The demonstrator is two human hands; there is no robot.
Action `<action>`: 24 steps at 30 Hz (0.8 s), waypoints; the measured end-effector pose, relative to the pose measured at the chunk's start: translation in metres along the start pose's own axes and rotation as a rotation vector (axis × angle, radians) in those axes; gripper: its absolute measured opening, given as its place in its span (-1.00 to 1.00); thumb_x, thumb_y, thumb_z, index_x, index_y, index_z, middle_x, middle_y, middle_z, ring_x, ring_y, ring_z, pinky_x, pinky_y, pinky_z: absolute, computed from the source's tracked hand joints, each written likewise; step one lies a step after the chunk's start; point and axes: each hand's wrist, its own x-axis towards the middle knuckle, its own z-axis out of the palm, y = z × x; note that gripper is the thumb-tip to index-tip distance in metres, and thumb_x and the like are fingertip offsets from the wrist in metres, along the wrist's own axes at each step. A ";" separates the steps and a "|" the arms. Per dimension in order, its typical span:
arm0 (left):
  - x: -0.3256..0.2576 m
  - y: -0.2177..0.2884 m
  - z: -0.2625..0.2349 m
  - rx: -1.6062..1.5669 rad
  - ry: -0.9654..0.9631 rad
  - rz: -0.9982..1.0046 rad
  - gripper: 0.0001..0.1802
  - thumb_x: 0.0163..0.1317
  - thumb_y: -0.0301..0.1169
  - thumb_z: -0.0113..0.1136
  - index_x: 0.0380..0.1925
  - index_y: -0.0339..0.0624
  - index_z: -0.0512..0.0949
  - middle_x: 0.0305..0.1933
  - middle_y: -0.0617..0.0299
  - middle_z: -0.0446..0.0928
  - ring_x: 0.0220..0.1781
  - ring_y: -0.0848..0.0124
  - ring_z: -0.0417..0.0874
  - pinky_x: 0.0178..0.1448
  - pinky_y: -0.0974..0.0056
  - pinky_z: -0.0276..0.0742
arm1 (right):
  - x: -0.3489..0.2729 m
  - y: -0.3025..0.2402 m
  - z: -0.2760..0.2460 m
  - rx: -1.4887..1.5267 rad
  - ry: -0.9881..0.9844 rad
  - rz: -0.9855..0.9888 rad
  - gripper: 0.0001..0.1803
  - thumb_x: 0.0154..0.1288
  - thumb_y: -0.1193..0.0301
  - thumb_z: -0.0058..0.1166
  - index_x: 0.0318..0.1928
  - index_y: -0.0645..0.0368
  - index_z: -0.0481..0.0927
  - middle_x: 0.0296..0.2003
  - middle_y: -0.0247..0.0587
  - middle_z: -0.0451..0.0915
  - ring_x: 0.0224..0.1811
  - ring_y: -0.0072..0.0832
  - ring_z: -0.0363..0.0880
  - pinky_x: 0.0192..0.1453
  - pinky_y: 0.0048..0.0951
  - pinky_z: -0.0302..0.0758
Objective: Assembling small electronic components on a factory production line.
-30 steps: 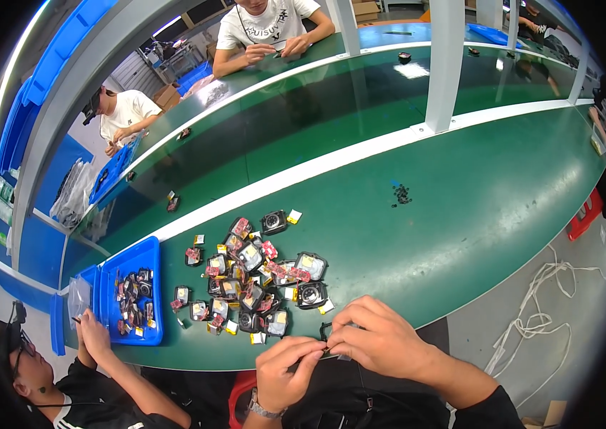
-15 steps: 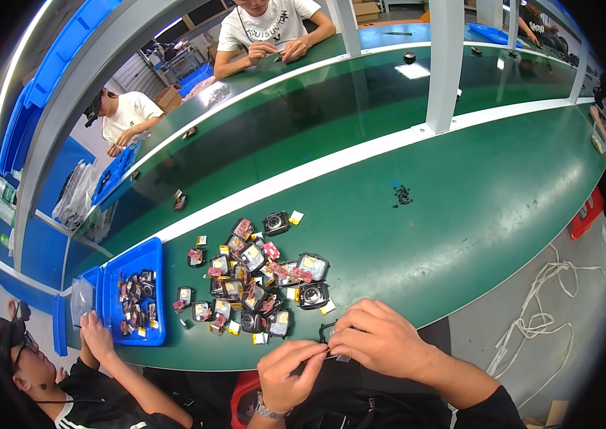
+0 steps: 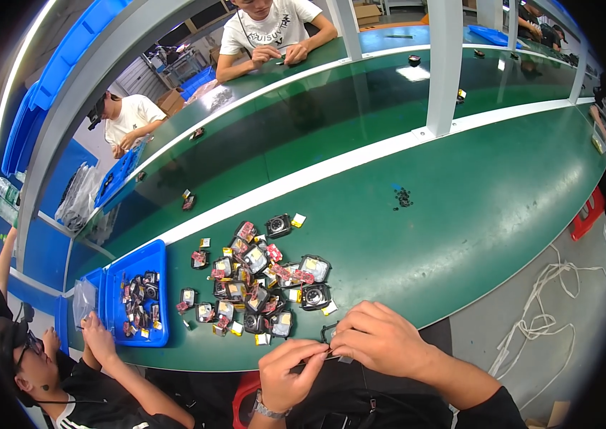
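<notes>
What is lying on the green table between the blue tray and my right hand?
In the head view, a pile of small dark parts lies between the blue tray and the right hand.

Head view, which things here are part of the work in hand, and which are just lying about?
In hand:
left hand
right hand
small black part both pinch
pile of parts

Lying about:
blue tray
small black bits
white cord

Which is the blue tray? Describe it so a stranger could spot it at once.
Start at the long green table and follow its near edge to the left. Past the pile of small dark parts lies the blue tray, the only open bin on this table, holding more parts.
</notes>
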 end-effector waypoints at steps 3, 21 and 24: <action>0.001 -0.002 -0.001 -0.016 -0.011 0.005 -0.80 0.12 -0.68 0.42 -0.23 -0.31 0.77 -0.25 0.10 0.75 -0.34 0.42 0.73 -0.27 0.39 0.63 | 0.000 0.001 0.001 0.014 0.008 0.018 -0.87 0.21 0.35 0.38 -0.24 0.00 0.71 -0.23 -0.46 0.60 -0.09 -0.39 0.55 -0.03 -0.35 0.49; 0.002 0.006 0.001 0.069 -0.043 0.025 -0.84 0.16 -0.67 0.38 -0.23 -0.32 0.72 -0.27 0.16 0.68 -0.45 0.50 0.63 -0.37 0.41 0.54 | 0.000 0.003 -0.001 -0.006 -0.015 0.002 -0.85 0.23 0.34 0.37 -0.21 0.02 0.71 -0.23 -0.47 0.62 -0.09 -0.40 0.55 -0.01 -0.34 0.50; 0.003 0.006 -0.001 0.055 -0.070 0.009 -0.84 0.17 -0.66 0.38 -0.22 -0.32 0.72 -0.25 0.16 0.68 -0.45 0.51 0.61 -0.37 0.42 0.52 | 0.000 0.004 -0.001 -0.001 -0.005 0.003 -0.85 0.22 0.34 0.37 -0.21 0.03 0.71 -0.22 -0.46 0.62 -0.09 -0.39 0.55 -0.01 -0.34 0.50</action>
